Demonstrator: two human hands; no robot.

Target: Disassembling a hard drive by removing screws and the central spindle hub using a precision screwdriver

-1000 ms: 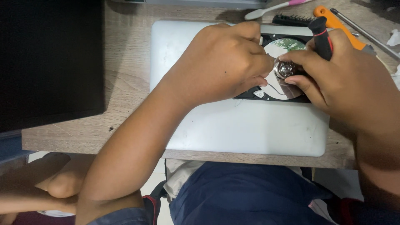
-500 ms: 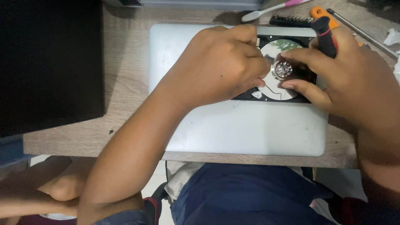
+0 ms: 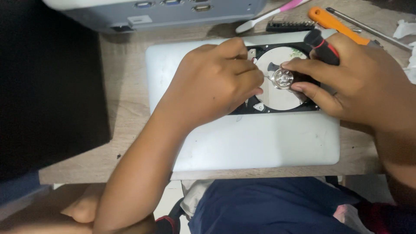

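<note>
Now we see our view has drawn closer than a moment ago, while both hands stay on the opened hard drive [image 3: 277,93], which lies at twelve o'clock on the closed silver laptop [image 3: 260,143]. Our left hand [image 3: 214,84] curls over the drive's nine o'clock side, fingertips pinched near the shiny hub [image 3: 284,79]. Our right hand [image 3: 351,82] grips a black-and-red screwdriver [image 3: 323,45] at three o'clock. The mirror-smooth round platter [image 3: 281,97] sits in a black frame.

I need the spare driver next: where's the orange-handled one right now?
In the head view, the orange-handled screwdriver lies on the desk at top right, just beyond the right hand, beside the black bit strip.
</note>
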